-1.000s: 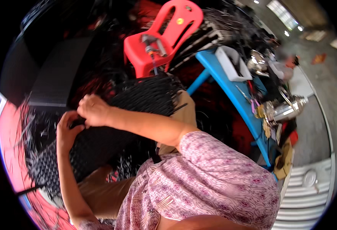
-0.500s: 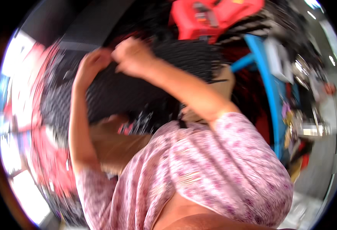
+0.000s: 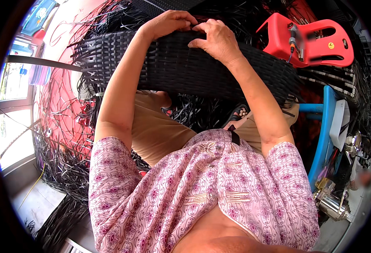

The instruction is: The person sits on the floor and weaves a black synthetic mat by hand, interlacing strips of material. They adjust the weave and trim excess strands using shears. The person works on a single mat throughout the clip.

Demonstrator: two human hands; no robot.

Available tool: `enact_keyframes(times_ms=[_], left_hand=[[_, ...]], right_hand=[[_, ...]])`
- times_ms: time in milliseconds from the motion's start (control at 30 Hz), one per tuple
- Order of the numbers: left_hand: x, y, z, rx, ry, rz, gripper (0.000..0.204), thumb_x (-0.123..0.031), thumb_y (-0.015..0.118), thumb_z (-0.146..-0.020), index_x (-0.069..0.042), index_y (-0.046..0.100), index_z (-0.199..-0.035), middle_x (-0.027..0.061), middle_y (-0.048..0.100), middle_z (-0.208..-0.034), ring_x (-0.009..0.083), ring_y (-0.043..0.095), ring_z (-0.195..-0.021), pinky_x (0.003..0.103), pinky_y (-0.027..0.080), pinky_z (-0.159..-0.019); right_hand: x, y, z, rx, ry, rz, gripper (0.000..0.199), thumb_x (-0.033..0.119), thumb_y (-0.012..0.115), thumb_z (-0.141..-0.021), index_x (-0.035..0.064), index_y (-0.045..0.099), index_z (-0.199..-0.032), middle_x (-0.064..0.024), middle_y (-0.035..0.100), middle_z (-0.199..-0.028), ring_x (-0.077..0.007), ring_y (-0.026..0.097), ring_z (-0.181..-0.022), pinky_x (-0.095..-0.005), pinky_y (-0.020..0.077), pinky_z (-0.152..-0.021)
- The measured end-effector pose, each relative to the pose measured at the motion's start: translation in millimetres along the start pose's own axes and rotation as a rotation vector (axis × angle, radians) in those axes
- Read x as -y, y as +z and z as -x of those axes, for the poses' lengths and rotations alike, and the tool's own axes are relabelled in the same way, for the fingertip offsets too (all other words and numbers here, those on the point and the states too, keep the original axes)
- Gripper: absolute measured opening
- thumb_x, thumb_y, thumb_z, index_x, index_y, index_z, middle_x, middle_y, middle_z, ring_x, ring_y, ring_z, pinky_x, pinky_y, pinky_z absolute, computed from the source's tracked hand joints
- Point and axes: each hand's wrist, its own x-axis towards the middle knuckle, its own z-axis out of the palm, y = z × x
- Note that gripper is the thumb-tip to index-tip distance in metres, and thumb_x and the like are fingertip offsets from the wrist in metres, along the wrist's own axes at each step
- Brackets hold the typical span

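Tool (image 3: 293,44) on red chair (image 3: 278,37).

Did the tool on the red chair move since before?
No. Judged against the red chair, the tool still lies on the seat; only the camera's view turned.

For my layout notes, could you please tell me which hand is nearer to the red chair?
Right. The right hand is left of the red chair, at the far edge of the black woven panel; the left hand is farther left along that edge.

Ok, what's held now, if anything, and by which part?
Cannot tell: left hand and right hand are at the far edge of the black woven panel.
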Motion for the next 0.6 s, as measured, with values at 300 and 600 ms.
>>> enact_keyframes(times_ms=[300, 600], left_hand=[[9.5, -13.8, -6.4, -0.063, -0.025, -0.323, 0.027, -0.024, 0.059, -0.101, -0.003, 0.069, -0.115, 0.0060, 0.071, -0.095, 0.0141, 0.066, -0.090, 0.030, 0.052, -0.087], [6.1, -6.0, -6.9, -0.006, -0.091, -0.270, 0.022, -0.020, 0.063, -0.098, -0.005, 0.073, -0.111, 0.0030, 0.071, -0.094, 0.0125, 0.066, -0.090, 0.028, 0.052, -0.085]], right_hand=[[4.5, 7.4, -3.2, -0.054, -0.038, 0.080, 0.041, 0.042, 0.083, -0.073, 0.0100, 0.078, -0.099, -0.0089, 0.068, -0.095, -0.0282, 0.063, -0.101, -0.0410, 0.0524, -0.092], [5.1, 7.9, -1.8, -0.058, -0.056, 0.116, 0.040, 0.043, 0.084, -0.073, 0.0094, 0.078, -0.095, -0.0090, 0.068, -0.094, -0.0274, 0.064, -0.099, -0.0403, 0.0535, -0.091]])
